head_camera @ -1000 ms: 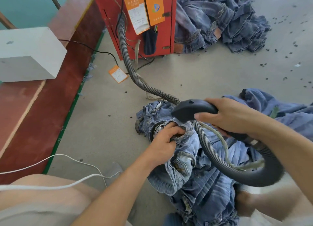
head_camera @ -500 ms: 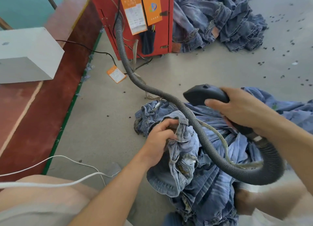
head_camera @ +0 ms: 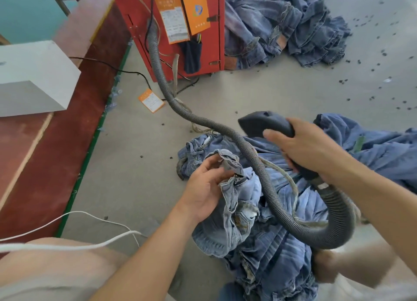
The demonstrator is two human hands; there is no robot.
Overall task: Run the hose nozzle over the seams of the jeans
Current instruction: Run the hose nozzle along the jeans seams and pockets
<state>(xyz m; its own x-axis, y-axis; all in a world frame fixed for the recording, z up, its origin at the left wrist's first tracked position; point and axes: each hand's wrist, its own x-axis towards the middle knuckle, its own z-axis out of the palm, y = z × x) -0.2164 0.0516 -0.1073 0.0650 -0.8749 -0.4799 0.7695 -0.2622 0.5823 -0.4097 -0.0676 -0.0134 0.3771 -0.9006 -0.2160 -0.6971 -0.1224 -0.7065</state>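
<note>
While right hand (head_camera: 309, 151) grips black nozzle (head_camera: 264, 123) | left hand (head_camera: 207, 188) pinches faded blue jeans (head_camera: 239, 201) waistband, zipper exposed

Right hand (head_camera: 309, 149) grips nozzle (head_camera: 266, 123); left hand (head_camera: 204, 188) pinches jeans (head_camera: 239, 188).

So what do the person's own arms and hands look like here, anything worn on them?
Both arms are bare as far up as the picture shows: no sleeves, gloves, watch or rings visible on the left hand or the right hand. A white cord runs past the left arm.
</note>
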